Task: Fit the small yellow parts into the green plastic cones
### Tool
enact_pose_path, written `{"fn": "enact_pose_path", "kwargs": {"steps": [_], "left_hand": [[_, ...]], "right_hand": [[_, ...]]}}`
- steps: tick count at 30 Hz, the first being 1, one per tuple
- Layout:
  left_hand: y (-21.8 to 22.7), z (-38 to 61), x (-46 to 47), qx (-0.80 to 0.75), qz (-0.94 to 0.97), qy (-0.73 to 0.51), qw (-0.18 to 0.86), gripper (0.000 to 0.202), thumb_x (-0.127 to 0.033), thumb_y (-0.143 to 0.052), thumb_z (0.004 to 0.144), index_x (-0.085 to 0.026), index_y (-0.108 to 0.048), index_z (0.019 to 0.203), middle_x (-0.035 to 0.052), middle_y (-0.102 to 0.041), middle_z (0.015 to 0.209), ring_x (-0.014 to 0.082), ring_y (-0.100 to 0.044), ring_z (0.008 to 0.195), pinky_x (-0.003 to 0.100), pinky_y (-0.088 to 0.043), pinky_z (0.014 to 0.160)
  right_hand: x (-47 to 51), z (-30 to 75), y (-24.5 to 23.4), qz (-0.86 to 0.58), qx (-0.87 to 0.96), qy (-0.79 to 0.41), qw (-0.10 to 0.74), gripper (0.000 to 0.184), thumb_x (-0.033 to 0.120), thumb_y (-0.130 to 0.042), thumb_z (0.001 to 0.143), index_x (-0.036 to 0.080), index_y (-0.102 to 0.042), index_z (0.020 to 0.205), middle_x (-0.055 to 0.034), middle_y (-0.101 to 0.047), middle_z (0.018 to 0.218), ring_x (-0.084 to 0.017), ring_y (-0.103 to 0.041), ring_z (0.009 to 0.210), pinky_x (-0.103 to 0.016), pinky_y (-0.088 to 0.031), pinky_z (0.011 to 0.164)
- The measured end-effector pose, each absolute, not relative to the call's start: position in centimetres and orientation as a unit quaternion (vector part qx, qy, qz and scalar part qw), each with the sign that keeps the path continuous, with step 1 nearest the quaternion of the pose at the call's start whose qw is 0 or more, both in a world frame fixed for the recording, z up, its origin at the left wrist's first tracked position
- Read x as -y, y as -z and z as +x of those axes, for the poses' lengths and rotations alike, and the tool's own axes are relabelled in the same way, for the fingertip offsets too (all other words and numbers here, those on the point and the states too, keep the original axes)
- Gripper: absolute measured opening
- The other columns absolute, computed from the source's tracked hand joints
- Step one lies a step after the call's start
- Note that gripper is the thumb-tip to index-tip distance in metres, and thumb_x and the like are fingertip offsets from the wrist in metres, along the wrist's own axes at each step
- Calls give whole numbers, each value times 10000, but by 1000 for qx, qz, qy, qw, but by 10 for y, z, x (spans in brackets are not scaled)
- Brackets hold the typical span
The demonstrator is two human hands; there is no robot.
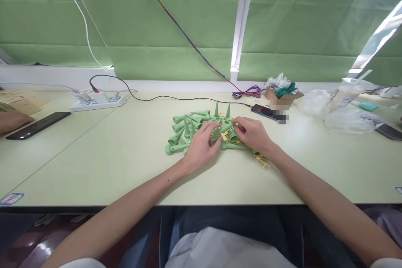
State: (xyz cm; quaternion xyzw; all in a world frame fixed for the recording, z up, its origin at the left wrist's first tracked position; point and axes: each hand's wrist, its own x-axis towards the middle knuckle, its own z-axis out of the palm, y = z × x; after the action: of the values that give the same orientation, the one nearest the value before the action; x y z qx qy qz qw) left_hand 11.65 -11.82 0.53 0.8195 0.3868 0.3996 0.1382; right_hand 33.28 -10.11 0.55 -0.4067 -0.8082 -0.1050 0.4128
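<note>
Together, left hand (201, 147) and right hand (253, 134) pinch green cones (185, 127), each grip clamped.

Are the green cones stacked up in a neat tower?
No, the green cones lie jumbled in a loose heap on the table, most on their sides.

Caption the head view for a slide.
Left hand and right hand touch a pile of green cones on a table.
</note>
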Motion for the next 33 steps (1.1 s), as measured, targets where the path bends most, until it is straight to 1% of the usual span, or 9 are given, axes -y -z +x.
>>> {"fn": "enact_pose_path", "kwargs": {"steps": [6, 11, 14, 18, 21, 23, 25, 28, 33], "left_hand": [[-2, 116, 116, -399, 840, -339, 141, 309, -244, -564, 942, -166, -621, 1235, 75, -715, 1102, 112, -581, 581, 322, -532, 737], [-4, 116, 116, -397, 841, -340, 141, 293, -233, -554, 948, -163, -632, 1222, 86, -712, 1101, 166, -635, 741, 326, -527, 749], [-5, 116, 116, -391, 836, -355, 147, 270, -220, -569, 936, -163, -640, 1190, 86, -709, 1089, 169, -633, 750, 315, -515, 711], [-8, 116, 115, -405, 808, -391, 177, 223, -245, -597, 921, -168, -648, 1124, 70, -712, 1045, 132, -584, 634, 281, -476, 611], [-10, 116, 115, -414, 778, -421, 215, 221, -295, -592, 930, -176, -634, 1111, 65, -704, 1085, 97, -535, 564, 257, -441, 545], [-11, 116, 115, -420, 759, -432, 248, 237, -330, -584, 939, -178, -622, 1117, 63, -700, 1097, 79, -508, 533, 242, -416, 509], [-12, 116, 115, -423, 744, -435, 280, 247, -369, -569, 951, -182, -615, 1106, 55, -698, 1084, 64, -472, 499, 235, -392, 479], [-11, 117, 116, -418, 734, -437, 309, 253, -410, -540, 968, -188, -606, 1068, 41, -687, 1061, 56, -445, 479, 233, -379, 464], [-7, 116, 116, -408, 747, -433, 298, 249, -431, -508, 986, -206, -584, 1059, 19, -671, 984, 67, -447, 498, 231, -376, 470]], "right_hand": [[102, 327, -2, -382, 814, 112, 422, 189, 95, -490, 882, 174, -660, 908, -28, -677, 730, -123, -526, 536, -232, -359, 537], [103, 327, -3, -382, 814, 99, 427, 188, 102, -483, 889, 175, -653, 919, -23, -659, 720, -122, -513, 534, -237, -379, 544], [107, 325, -5, -398, 810, 63, 427, 206, 143, -482, 923, 181, -638, 1054, -9, -633, 708, -130, -529, 554, -247, -414, 579], [114, 319, -9, -428, 769, -24, 473, 373, 279, -517, 963, 207, -468, 1326, 21, -589, 721, -127, -521, 535, -240, -424, 542], [118, 315, -11, -439, 745, -51, 499, 281, 352, -518, 981, 206, -510, 1220, 10, -597, 736, -118, -502, 516, -241, -424, 529], [118, 313, -12, -435, 757, -47, 486, 203, 373, -521, 987, 198, -572, 1077, -13, -625, 750, -119, -505, 530, -254, -437, 560], [118, 312, -11, -422, 781, -49, 457, 203, 380, -525, 991, 192, -601, 991, -38, -661, 798, -126, -517, 557, -267, -445, 594], [116, 313, -7, -400, 816, -60, 413, 221, 383, -510, 1004, 189, -612, 985, -56, -681, 866, -137, -526, 594, -278, -438, 618], [115, 312, 0, -390, 842, -58, 368, 259, 325, -420, 1044, 191, -590, 901, -51, -657, 836, -158, -534, 663, -283, -397, 638]]}}
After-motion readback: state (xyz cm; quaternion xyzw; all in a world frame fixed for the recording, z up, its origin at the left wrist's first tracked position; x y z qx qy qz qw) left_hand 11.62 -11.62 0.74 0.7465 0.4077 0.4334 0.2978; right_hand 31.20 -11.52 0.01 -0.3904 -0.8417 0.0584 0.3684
